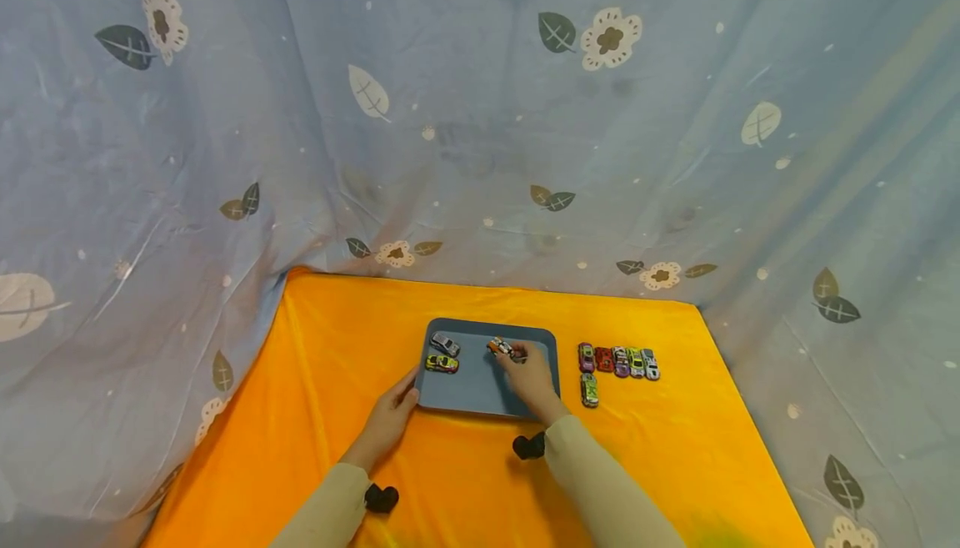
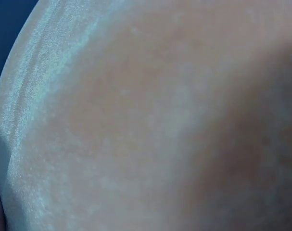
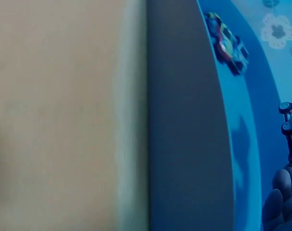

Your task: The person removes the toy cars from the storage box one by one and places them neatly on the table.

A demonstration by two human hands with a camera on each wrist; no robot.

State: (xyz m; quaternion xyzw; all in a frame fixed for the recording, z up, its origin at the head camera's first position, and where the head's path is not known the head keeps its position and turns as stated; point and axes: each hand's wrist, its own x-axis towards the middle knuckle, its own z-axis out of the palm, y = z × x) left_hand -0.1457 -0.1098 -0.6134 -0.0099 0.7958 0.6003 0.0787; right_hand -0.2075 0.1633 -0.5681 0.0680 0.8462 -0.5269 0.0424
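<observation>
By the right grip, a white-and-orange toy car is pinched, apparently just above a blue-grey tray, whose left rim is touched by the left grip; whether that rim is clasped cannot be told. Left of the right grip, a silver car and a yellow car are held in the tray. The pinched car is best lowered level and released once all wheels are supported. Its long axis is slanted from far left to near right; its front cannot be told.
</observation>
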